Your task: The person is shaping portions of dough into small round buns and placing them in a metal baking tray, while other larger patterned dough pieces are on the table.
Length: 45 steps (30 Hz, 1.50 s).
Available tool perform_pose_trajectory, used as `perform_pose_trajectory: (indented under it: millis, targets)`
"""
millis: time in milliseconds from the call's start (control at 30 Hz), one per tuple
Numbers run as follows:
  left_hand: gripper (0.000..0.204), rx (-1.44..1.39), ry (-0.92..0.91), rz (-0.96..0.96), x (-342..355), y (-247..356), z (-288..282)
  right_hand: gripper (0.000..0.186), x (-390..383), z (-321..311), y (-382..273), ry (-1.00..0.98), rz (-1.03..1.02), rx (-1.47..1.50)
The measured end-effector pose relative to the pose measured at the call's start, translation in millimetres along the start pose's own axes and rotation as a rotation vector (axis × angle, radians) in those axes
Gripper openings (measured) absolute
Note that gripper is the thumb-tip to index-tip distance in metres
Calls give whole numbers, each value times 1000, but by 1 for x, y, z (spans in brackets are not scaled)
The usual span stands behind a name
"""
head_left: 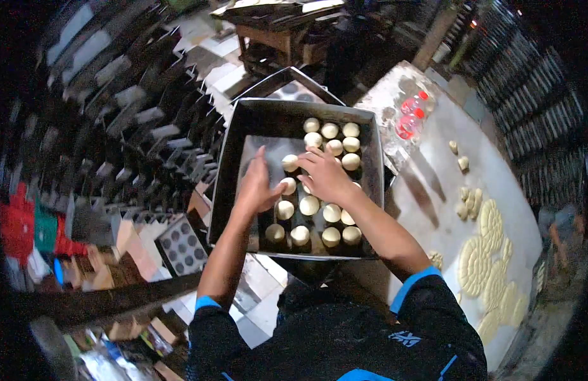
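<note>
A deep black metal tray stands in front of me, with rows of round pale dough balls filling its right and near parts. My left hand is over the tray's left side, fingers stretched out; its thumb touches a dough ball in the leftmost row. Over the middle rows is my right hand, fingers apart, fingertips against another dough ball. It partly covers several balls beneath it. Neither hand has a ball lifted off the tray.
On the right, a pale worktop carries flat scored dough rounds, small dough pieces and clear bottles with red caps. Another tray lies beyond mine. Stacked dark trays line the left; a tray with round hollows is below them.
</note>
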<state>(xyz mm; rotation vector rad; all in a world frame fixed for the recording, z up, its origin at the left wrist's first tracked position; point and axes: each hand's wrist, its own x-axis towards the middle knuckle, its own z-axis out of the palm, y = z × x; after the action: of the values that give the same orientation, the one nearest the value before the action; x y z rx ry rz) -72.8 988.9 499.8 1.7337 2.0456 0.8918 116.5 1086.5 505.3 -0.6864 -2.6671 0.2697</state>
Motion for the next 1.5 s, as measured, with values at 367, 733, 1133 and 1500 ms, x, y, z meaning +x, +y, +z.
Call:
perform_pose_trajectory:
  millis: [367, 733, 1133, 1500]
  targets:
    - [60, -225, -1053, 890, 63, 318, 193, 8, -398, -54, 97, 911, 989, -70]
    - [54, 319, -216, 370, 63, 467, 641, 14, -655, -47, 13, 681, 1295, -23]
    - [37, -1184, -1284, -388, 164, 410, 654, 13, -634, -50, 14, 781, 1247, -58]
    - [52, -876, -718, 65, -68, 247, 461, 13, -632, 5, 26, 851, 1305, -248]
